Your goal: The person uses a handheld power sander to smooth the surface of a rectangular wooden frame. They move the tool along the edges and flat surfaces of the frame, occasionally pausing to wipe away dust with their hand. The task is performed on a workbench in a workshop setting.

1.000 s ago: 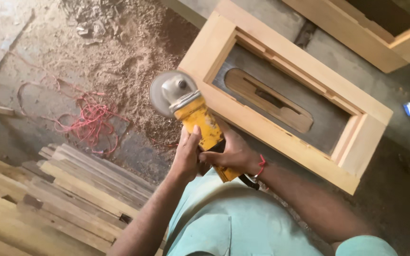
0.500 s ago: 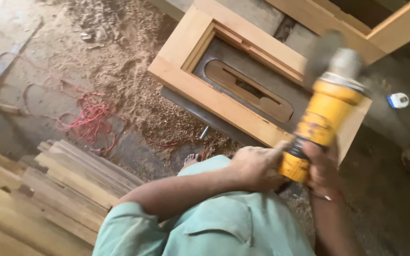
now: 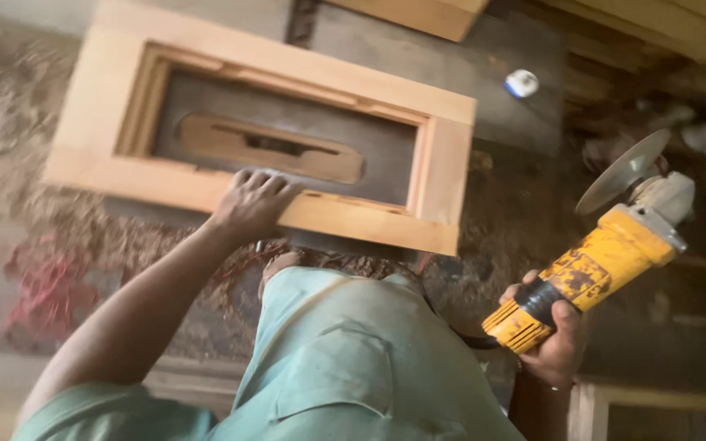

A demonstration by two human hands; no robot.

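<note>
Yellow grinder (image 3: 590, 273) right of the wooden frame (image 3: 369, 216), right hand (image 3: 551, 336) gripping its handle, left hand (image 3: 252, 204) spread flat on the frame's near rail

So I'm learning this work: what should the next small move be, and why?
Probably bring the grinder back over the frame. The right hand alone holds it out to the side, disc clear of the wood, while the left hand rests on the near rail.

Left arm extended forward, left hand (image 3: 253, 202) palm-down, fingers spread and pressing. Right arm bent, right hand (image 3: 551, 336) fist-closed, gripping.
</note>
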